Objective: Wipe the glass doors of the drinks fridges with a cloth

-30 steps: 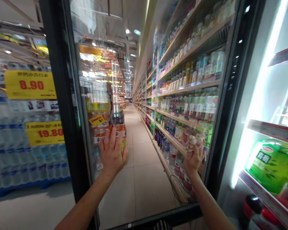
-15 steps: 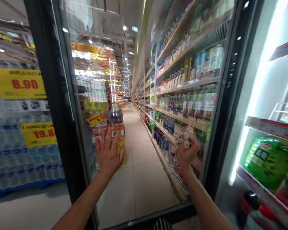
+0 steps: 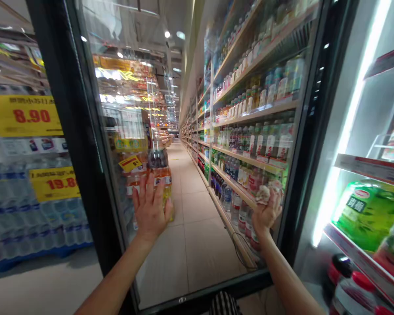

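A glass cooler door in a black frame stands swung out in front of me, and the aisle shows through its pane. My left hand lies spread against the glass on the left side, fingers pointing up, holding nothing. Toward the pane's right edge, my right hand is closed around a crumpled whitish cloth, pressed at the glass. The cloth looks mottled with brown; part of it is covered by my fingers.
At right, the lit cooler's shelf holds a green package and red-capped bottles. Stacked water bottles with yellow price signs stand at left. Bottle-filled shelves and a loose cable show through the pane.
My right hand has moved right and slightly down across the glass with the cloth, closer to the door's right frame. My left hand stays spread in nearly the same place.
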`<move>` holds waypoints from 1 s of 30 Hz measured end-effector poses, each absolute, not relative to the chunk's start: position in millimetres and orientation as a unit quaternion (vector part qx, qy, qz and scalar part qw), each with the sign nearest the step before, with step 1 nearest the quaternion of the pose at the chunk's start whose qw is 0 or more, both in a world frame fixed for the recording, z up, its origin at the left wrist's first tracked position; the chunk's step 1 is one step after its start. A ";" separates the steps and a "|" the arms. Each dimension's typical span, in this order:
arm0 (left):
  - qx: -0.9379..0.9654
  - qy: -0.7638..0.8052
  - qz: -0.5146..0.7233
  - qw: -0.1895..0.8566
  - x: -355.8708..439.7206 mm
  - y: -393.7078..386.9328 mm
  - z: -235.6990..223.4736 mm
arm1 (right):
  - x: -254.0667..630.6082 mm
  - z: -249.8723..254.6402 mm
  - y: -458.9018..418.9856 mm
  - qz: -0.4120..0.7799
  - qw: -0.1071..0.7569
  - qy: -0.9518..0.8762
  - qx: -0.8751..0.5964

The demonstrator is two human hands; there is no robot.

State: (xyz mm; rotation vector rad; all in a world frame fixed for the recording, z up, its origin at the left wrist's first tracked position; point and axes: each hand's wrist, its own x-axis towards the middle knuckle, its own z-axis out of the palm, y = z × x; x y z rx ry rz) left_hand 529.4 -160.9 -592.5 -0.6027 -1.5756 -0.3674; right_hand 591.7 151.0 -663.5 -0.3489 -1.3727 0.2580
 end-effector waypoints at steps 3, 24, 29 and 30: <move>-0.263 -0.699 -0.162 0.644 529.1 -159.7 -592.5 | 588.9 -675.5 125.6 0.138 0.743 -0.634 -0.165; -0.281 -0.755 -0.124 0.580 545.4 -168.0 -646.3 | 589.9 -724.9 46.1 0.006 0.625 -0.775 0.091; -0.277 -0.765 -0.114 0.570 546.9 -168.6 -648.6 | 598.6 -719.1 131.7 0.124 0.682 -0.698 -0.180; -0.277 -0.764 -0.113 0.572 546.7 -168.0 -649.1 | 598.0 -714.6 131.5 0.147 0.687 -0.681 -0.205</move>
